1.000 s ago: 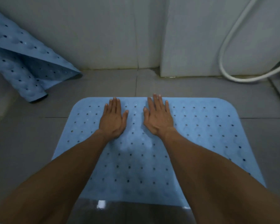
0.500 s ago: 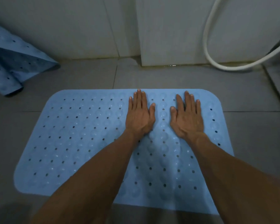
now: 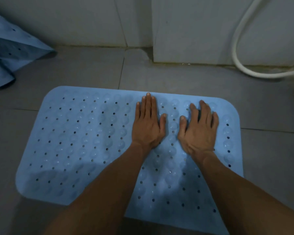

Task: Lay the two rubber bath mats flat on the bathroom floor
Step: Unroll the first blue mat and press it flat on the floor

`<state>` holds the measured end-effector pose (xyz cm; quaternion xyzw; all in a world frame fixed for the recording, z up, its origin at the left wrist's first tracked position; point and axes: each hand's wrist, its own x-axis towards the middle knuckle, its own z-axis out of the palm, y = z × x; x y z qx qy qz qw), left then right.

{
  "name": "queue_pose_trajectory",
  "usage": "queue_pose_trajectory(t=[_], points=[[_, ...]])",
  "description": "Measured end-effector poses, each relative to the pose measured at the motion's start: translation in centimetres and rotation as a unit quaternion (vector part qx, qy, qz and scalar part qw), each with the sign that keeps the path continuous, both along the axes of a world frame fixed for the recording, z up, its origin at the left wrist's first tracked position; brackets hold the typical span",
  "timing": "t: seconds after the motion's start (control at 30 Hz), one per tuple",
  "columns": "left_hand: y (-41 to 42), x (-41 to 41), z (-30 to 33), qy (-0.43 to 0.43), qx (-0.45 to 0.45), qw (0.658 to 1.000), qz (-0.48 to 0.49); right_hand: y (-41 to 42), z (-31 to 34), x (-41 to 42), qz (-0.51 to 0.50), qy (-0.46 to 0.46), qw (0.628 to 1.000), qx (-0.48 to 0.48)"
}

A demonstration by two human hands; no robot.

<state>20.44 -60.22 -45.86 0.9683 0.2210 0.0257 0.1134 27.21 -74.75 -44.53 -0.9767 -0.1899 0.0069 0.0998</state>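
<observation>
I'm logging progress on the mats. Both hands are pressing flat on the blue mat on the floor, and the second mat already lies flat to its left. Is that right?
Not quite. The head view shows the left hand and right hand pressing flat on the blue mat on the floor, but the second mat, to its left, is still folded and crumpled against the wall, not flat.

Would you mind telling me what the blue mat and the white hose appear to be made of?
Blue mat: likely soft rubber or PVC, matte, with moulded bumps and punched drain holes. White hose: seemingly smooth flexible plastic, bending in a loop; exact material unclear.
</observation>
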Motion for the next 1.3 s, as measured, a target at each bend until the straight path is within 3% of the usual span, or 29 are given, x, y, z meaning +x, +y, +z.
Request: queue_pose_trajectory(t=[0.17,0.73,1.03,1.2,1.3], points=[[0.1,0.2,0.1,0.019,0.006,1.000,0.002,0.1,0.0,0.4,0.016,0.023,0.999,-0.042],[0.0,0.2,0.4,0.053,-0.002,0.999,-0.001,-0.1,-0.4,0.5,0.031,0.040,0.998,-0.028],[0.4,-0.3,-0.4,0.014,-0.013,1.000,-0.004,-0.1,-1.5,0.3,0.027,0.001,1.000,-0.008],[1.0,-2.0,1.0,-0.043,-0.136,0.989,-0.042,0.1,-1.0,0.0,0.018,0.033,0.997,-0.064],[2.8,-6.5,1.5,-0.063,-0.090,0.993,-0.047,0.6,-0.2,-1.4,0.002,0.042,0.994,-0.099]])
